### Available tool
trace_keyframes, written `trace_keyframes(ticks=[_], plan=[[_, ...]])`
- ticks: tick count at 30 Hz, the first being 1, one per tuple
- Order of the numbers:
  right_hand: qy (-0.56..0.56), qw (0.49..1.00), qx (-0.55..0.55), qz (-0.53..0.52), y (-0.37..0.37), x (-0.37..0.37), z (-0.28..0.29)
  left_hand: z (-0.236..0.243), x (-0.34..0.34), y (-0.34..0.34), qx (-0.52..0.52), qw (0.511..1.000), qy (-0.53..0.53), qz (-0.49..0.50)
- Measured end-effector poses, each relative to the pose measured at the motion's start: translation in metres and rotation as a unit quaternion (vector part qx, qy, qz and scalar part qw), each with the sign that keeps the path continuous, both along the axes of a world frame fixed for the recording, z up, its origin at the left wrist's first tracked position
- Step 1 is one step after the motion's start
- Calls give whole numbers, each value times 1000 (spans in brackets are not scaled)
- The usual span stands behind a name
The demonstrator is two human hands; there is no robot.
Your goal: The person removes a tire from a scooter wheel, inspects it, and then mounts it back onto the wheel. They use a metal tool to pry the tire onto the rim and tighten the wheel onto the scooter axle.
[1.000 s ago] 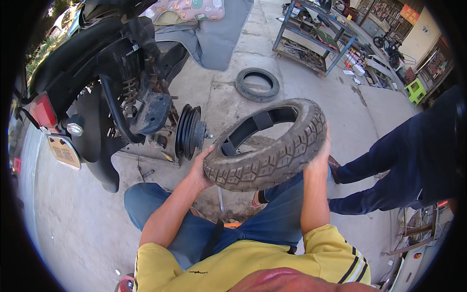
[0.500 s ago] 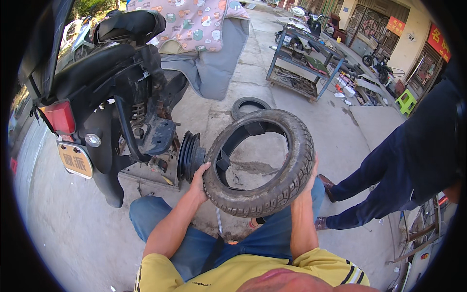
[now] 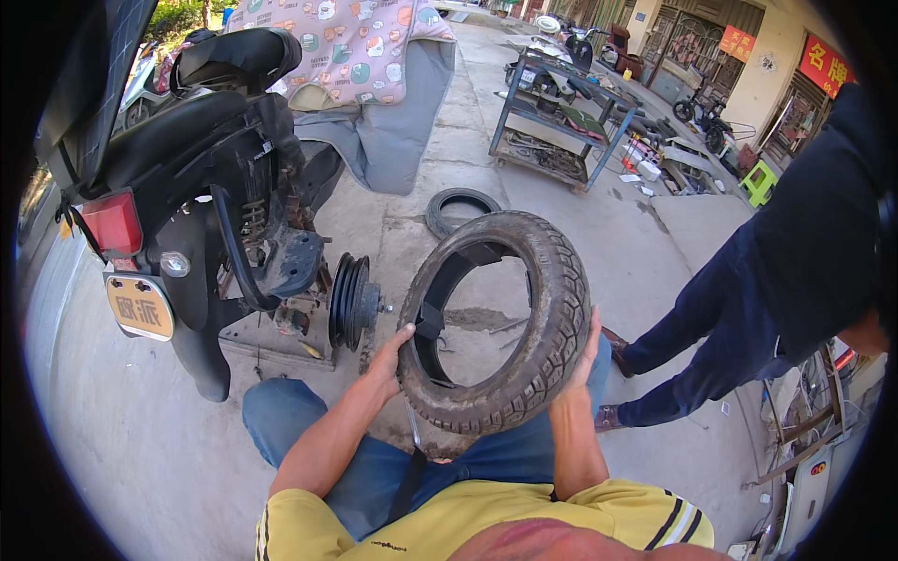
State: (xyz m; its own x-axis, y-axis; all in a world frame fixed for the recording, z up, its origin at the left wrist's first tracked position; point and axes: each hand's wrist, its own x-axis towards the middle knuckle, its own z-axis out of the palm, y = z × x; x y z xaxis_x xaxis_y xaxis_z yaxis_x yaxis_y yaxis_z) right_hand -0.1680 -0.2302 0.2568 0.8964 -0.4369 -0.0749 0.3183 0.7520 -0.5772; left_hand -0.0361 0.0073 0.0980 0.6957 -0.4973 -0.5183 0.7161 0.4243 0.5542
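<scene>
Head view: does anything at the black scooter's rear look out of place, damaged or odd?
Yes. At the rear of the black scooter, the ridged black wheel rim sits bare, without a tyre. A chunky-treaded dark rubber tyre is instead held between the left hand and right hand. No clear damage shows.

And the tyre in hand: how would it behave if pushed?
The tyre is probably fairly stiff: it looks round, unsagging between left hand and right hand. Its chunky tread seems grippy. Stood upright, that ring shape would likely roll.
</scene>
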Motion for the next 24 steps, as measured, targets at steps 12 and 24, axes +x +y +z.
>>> trace_keyframes(ticks=[12, 24], plan=[[-9, 987, -62, 150, 20, -23, 16, -13, -20, -22, 117, 993, 4, -23], [61, 956, -283, 44, -5, -39, 55, 35, -16, -24, 43, 995, -69, 51]])
